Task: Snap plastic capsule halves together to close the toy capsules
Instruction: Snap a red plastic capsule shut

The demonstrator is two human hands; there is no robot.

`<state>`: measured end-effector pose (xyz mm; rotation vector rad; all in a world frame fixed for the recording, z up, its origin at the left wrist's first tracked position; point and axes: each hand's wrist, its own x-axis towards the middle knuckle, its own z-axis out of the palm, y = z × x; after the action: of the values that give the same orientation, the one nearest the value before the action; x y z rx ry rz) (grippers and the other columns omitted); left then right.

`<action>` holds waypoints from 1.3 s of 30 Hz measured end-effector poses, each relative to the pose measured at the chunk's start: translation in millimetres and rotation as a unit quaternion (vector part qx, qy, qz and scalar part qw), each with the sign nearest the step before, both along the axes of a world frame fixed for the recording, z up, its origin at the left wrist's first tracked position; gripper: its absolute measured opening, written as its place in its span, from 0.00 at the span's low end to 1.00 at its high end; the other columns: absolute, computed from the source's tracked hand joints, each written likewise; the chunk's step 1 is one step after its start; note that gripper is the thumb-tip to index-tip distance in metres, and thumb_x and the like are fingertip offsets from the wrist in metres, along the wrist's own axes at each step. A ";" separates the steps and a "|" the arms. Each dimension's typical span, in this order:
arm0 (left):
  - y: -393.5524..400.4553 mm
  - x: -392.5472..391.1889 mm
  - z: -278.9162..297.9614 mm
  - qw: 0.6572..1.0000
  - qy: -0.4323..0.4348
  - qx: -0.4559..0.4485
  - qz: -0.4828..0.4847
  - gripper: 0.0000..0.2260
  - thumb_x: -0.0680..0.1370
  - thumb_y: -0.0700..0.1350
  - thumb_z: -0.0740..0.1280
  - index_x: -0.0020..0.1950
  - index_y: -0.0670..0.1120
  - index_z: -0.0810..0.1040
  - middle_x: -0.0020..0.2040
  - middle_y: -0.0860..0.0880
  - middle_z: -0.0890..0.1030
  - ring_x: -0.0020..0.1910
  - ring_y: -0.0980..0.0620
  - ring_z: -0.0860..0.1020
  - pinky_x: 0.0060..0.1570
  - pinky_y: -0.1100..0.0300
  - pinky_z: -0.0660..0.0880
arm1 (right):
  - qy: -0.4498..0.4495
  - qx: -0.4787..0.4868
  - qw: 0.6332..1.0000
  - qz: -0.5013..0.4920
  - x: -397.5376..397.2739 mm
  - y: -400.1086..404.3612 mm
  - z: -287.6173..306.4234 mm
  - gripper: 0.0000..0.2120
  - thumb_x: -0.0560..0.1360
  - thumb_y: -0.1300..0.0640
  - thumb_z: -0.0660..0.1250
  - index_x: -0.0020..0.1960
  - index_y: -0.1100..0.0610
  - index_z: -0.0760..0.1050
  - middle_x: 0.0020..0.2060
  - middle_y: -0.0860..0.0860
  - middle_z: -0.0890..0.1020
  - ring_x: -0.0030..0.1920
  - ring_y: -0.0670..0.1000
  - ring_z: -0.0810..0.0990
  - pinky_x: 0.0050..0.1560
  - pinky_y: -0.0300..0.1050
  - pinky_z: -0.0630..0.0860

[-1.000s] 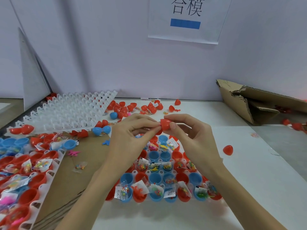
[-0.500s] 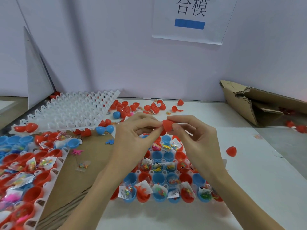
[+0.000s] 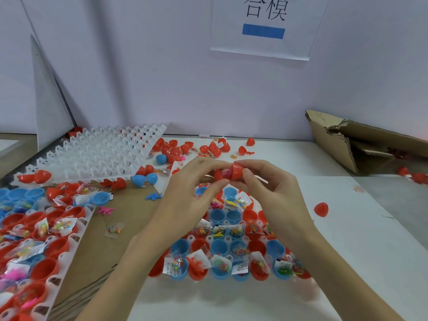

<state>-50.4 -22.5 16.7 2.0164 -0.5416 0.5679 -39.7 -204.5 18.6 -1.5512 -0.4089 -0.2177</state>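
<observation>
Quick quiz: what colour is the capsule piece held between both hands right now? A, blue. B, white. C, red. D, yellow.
C: the left hand and right hand pinch a red capsule half between their fingertips, above the tray of open capsule halves.

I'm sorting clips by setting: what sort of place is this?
Probably a toy-packing workbench in a small factory: trays of open capsule halves holding bagged trinkets, a white empty tray, and a posted station sign on the partition.

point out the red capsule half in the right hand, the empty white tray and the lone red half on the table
red capsule half (image 3: 237, 171), head view, outer shell
empty white tray (image 3: 102, 156), head view, middle of grid
lone red half (image 3: 321, 209), head view, dome
</observation>
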 end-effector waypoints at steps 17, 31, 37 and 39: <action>-0.9 -1.4 -1.5 0.995 0.018 -0.100 0.022 0.08 0.79 0.39 0.72 0.56 0.49 0.85 0.50 0.56 0.86 0.52 0.54 0.85 0.51 0.66 0.80 | -0.079 -0.076 0.993 -0.031 4.1 1.7 -5.6 0.10 0.79 0.61 0.70 0.56 0.48 0.82 0.47 0.39 0.85 0.51 0.44 0.85 0.50 0.30 0.79; -9.7 -3.5 -1.3 0.976 0.095 -0.196 -0.009 0.05 0.80 0.38 0.71 0.53 0.45 0.84 0.46 0.57 0.87 0.47 0.61 0.85 0.47 0.73 0.77 | 0.061 0.041 0.997 -0.009 0.8 2.3 -3.2 0.07 0.79 0.53 0.70 0.55 0.51 0.83 0.48 0.46 0.87 0.52 0.47 0.86 0.50 0.36 0.81; -11.0 -2.8 -3.0 0.980 0.085 -0.180 -0.008 0.03 0.80 0.38 0.71 0.52 0.45 0.84 0.45 0.55 0.87 0.47 0.57 0.86 0.49 0.68 0.80 | 0.078 0.050 0.996 -0.013 1.0 0.5 0.9 0.10 0.77 0.48 0.69 0.55 0.50 0.83 0.47 0.46 0.87 0.50 0.47 0.87 0.50 0.36 0.82; -11.4 -2.3 -4.8 0.985 0.075 -0.158 0.001 0.04 0.80 0.38 0.72 0.51 0.46 0.84 0.44 0.57 0.86 0.47 0.58 0.86 0.49 0.68 0.80 | 0.031 0.008 0.999 -0.031 0.8 1.6 -0.7 0.08 0.78 0.50 0.69 0.55 0.49 0.83 0.45 0.44 0.87 0.48 0.46 0.87 0.48 0.33 0.81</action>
<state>-52.7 -34.0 12.0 1.7396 -0.3351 0.4668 -38.9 -202.9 17.9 -1.5529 -0.3097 -0.2190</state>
